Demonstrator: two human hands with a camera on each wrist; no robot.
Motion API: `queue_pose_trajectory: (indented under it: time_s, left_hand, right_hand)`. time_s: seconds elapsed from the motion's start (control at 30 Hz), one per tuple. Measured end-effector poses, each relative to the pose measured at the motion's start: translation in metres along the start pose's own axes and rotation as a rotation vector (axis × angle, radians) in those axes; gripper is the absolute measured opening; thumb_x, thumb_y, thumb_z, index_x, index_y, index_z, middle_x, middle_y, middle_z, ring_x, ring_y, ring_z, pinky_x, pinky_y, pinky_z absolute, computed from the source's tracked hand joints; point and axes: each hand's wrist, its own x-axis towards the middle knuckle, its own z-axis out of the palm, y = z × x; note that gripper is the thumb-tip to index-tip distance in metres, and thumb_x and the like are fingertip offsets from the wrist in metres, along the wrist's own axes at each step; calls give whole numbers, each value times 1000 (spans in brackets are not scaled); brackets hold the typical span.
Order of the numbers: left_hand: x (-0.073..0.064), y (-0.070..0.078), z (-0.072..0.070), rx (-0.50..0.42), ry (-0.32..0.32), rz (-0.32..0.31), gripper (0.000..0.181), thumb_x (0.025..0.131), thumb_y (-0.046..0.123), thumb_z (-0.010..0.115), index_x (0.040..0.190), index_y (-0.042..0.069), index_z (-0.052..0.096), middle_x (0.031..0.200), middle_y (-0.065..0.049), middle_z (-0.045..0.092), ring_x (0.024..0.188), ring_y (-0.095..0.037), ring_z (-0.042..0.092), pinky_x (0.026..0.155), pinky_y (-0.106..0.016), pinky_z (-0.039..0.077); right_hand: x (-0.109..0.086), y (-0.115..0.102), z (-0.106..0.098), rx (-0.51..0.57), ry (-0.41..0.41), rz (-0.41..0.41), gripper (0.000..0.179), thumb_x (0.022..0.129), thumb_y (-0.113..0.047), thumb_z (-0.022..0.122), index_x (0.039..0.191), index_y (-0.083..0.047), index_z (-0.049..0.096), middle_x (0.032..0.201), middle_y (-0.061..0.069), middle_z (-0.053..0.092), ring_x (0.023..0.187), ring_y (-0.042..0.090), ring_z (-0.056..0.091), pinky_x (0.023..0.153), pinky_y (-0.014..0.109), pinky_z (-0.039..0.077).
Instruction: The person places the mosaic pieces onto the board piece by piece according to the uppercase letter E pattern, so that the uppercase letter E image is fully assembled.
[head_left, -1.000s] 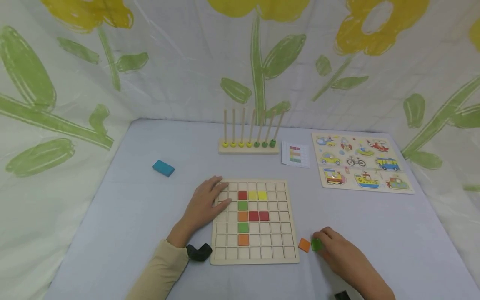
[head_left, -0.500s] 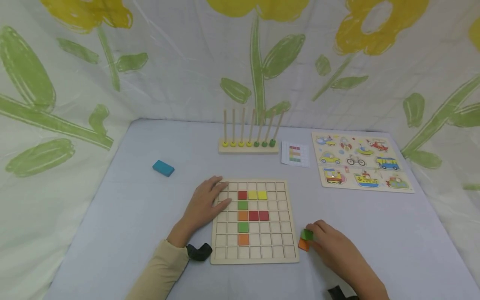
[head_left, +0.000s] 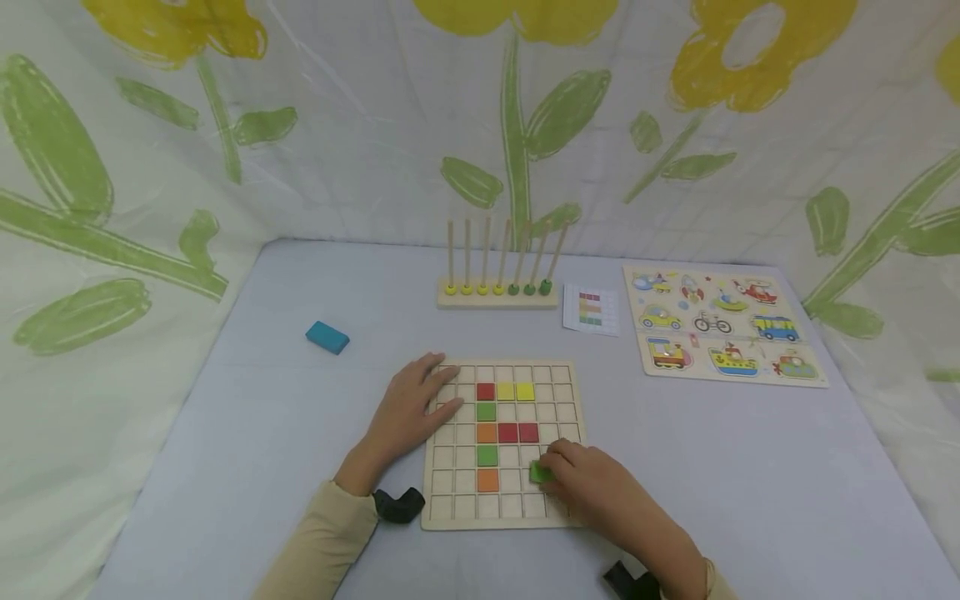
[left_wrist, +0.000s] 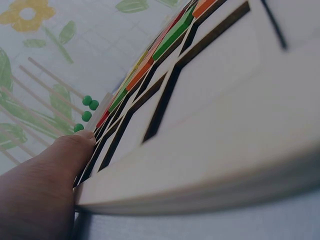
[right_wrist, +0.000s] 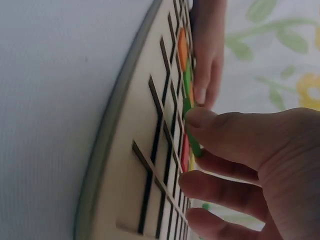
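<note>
On the table lies a light wooden grid board [head_left: 510, 506] with several small square tiles set in its cells: a red tile [head_left: 486, 391], a yellow tile [head_left: 524, 391], an orange tile [head_left: 487, 480] and others. My left hand [head_left: 408, 404] rests on the board's left edge, fingers spread. Between thumb and fingers, my right hand [head_left: 592, 487] pinches a green tile [head_left: 537, 472] over the board's lower right cells. In the right wrist view the held tile [right_wrist: 192, 135] stands tilted. The right hand covers part of the board's right edge.
A blue block [head_left: 327, 337] lies at the left. Behind the board stands a rack of pegs [head_left: 498, 302] with yellow and green beads, beside a card [head_left: 597, 310] with a coloured pattern. A vehicle picture puzzle [head_left: 723, 333] lies at the back right.
My right hand has carried the green tile left, past the loose orange tile beside the board, to over the grid. That orange tile no longer shows. My left hand has stayed still.
</note>
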Motion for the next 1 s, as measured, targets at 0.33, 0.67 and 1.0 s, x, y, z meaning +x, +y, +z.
queue_pose_trajectory:
  time_s: [0.33,0.67,1.0]
  left_hand:
    - [0,1,-2,-7,28,21,53,92,44,58,138,19,53,146,-9,43,138,-28,36,112,-52,27]
    - [1,-1,-1,1,34,33,52,92,44,59,137,19,53,146,-9,43,137,-28,36,112,-51,28]
    - [0,1,-1,1,16,8,53,92,46,57,138,20,52,147,-8,42,138,-27,35,113,-50,27]
  right_hand:
    - [15,-14,11,12,8,-79,21,86,-29,72,104,-20,65,102,-10,59,85,6,55,73,22,51]
    - [20,-20,16,-35,-21,-103,17,91,-30,67,106,-22,63,105,-9,58,91,6,55,74,23,50]
    - [21,-19,17,-27,-15,-119,16,90,-29,68,104,-22,63,103,-10,56,90,6,54,72,22,49]
